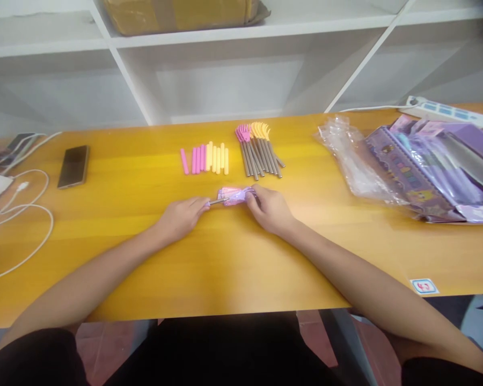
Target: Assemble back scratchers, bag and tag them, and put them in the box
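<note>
Near the middle of the table, my left hand (183,217) is closed round one end of a thin metal rod (219,201), with a bit of purple at its fingertips. The rod's other end lies against a small pink-and-purple piece (235,195), which looks like a printed card or packet. My right hand (270,208) pinches the right end of that piece, where purple prong-like shapes show. Beyond my hands lies a group of back scratchers (260,153) with metal shafts and pink or yellow claw heads. To their left, pink sleeves (199,159) and yellow sleeves (217,158) lie in a row.
At the right, a purple printed box (410,174) holds plastic-wrapped things, with a crumpled clear bag (356,161) beside it. A power strip (446,111) is behind. A phone (73,166) and white cables (44,201) lie at the left. White shelving (241,37) stands along the back edge.
</note>
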`<action>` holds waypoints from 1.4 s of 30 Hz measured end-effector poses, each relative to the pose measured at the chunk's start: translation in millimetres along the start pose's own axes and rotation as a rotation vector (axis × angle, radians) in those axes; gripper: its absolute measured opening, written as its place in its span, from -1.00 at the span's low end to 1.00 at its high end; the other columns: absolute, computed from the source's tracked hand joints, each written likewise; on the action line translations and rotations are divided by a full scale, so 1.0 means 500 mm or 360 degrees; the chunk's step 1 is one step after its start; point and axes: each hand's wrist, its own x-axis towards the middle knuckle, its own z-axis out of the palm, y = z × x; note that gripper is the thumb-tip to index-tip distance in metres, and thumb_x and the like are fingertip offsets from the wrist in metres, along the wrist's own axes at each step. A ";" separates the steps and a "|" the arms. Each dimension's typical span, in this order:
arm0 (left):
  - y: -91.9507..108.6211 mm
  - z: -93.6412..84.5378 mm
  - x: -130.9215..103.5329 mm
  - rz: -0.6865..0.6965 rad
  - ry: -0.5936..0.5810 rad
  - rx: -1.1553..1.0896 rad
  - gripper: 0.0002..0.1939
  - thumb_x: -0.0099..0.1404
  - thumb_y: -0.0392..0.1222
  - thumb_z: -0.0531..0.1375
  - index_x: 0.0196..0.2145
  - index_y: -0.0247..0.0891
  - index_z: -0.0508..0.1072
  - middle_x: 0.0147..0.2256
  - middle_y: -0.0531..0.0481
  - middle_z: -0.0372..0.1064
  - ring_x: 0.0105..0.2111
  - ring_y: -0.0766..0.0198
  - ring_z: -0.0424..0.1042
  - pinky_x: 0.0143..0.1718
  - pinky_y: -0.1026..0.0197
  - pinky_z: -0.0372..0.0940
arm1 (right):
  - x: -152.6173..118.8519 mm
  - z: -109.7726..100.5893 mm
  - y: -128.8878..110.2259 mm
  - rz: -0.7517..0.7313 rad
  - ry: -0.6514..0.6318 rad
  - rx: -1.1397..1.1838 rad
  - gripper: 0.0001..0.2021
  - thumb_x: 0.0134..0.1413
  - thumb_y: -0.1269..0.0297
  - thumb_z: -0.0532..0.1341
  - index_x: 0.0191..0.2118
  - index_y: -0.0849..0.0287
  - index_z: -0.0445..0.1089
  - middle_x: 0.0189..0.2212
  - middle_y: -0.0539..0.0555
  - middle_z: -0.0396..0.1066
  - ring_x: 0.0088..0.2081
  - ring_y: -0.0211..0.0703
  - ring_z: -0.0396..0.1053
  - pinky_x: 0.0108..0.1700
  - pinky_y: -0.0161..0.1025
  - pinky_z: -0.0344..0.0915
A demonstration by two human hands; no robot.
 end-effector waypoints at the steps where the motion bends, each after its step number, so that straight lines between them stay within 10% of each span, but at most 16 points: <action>1: 0.000 0.001 0.000 -0.0001 0.0001 0.0005 -0.53 0.73 -0.01 -0.11 0.01 -0.25 0.55 -0.14 -0.14 0.66 -0.24 0.17 0.62 -0.30 0.17 0.39 | 0.000 0.000 0.000 0.0007 -0.0008 -0.0006 -0.71 0.50 0.08 0.01 -0.30 0.04 0.18 -0.45 0.11 0.44 -0.44 -0.02 0.34 -0.33 -0.15 0.11; 42: 0.004 0.001 0.002 -0.0048 -0.0055 0.0046 -0.55 0.73 -0.04 -0.11 0.06 -0.25 0.54 -0.12 -0.15 0.64 -0.23 0.13 0.61 -0.29 0.14 0.38 | 0.008 -0.017 0.010 -0.0136 -0.0019 -0.0179 -0.61 0.61 0.03 -0.12 -0.28 0.05 0.19 -0.40 0.11 0.44 -0.41 -0.03 0.29 -0.30 -0.14 0.02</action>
